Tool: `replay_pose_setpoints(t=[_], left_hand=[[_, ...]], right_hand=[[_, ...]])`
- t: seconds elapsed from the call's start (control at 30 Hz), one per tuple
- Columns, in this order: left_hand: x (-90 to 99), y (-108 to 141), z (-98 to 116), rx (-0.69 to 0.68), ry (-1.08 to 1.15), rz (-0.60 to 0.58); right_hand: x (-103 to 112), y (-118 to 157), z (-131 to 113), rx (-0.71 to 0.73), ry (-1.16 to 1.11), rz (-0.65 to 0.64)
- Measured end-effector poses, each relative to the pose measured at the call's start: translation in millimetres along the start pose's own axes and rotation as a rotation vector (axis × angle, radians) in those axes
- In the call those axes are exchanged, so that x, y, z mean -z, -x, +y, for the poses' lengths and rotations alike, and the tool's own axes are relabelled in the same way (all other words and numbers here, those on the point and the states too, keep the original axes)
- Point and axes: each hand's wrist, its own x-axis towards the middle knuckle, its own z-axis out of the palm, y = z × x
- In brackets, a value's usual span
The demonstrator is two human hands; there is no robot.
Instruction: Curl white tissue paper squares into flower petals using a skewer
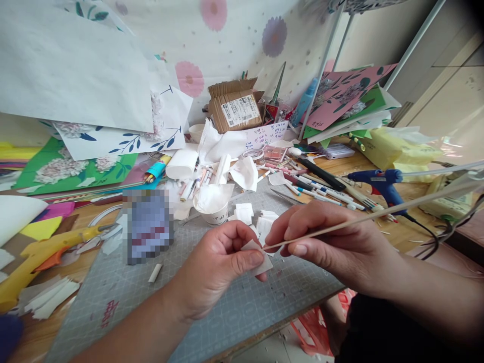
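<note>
Above the grey cutting mat point(242, 312), my left hand point(227, 257) pinches a small piece of white paper point(266, 263) between thumb and fingers. My right hand point(333, 242) is closed on a long thin wooden stick point(363, 215), which slants up to the right past the wrist. The stick's thin tip meets the edge of the white paper beside my left thumb. Just beyond my hands, small cut white paper squares point(244, 213) lie loose on the mat. A paper cup point(214, 204) with white paper in it stands behind them.
At the right lies a blue glue gun point(381, 184) with its cord. A yellow glue gun point(49, 252) is at the left. Several markers point(315, 191) and a cardboard box point(236, 108) sit at the back. Flower pictures point(351, 96) lean behind. A pixelated patch hides something left of my hands.
</note>
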Motion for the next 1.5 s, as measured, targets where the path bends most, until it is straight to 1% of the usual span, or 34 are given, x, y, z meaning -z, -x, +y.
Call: replay_pose_setpoints(t=[0.23,0.53,0.83,0.9,0.93,1.03,1.07,1.1,1.13,1.2,1.27,1.37,1.5], left_hand=[[0.3,-1,-1,-0.003,0.004,-0.011],[0.6,0,-2,-0.014,0.009,-0.018],[-0.3,-1,-3,-0.04,-0.072,-0.01],[0.7,0,-3,-0.087,-0.169,0.019],[1.7,1,-2,-0.137,-0.235,0.059],[5.8,5,-1,-0.348,-0.418,0.216],[6.6,6,0,-0.39,-0.452,0.237],[6.8,8,0,-0.405,-0.476,0.235],[6.3,9,1,-0.397,-0.496,0.217],[3.6,10,2,-0.335,-0.545,0.175],[-0.2,9,3,-0.277,-0.602,0.17],[-4.4,7,4,-0.211,-0.649,0.203],[-7.5,5,6,-0.158,-0.631,0.27]], right_hand=[[0,-2,0,0.028,0.023,0.0],[0,-1,-2,-0.01,0.022,-0.001],[-3,-2,-5,-0.028,0.0,-0.029],[-2,-1,-5,-0.032,0.044,-0.013],[-2,-1,-5,-0.029,0.072,0.0],[-1,0,-4,-0.011,0.141,0.024],[-1,0,-4,-0.003,0.154,0.026],[-1,0,-3,0.004,0.165,0.024],[-1,0,-3,0.008,0.179,0.022],[-2,-1,-4,0.03,0.224,0.014],[-4,-2,-5,0.07,0.281,-0.001],[-5,-4,-6,0.12,0.348,-0.032],[-7,-4,-4,0.13,0.35,-0.042]])
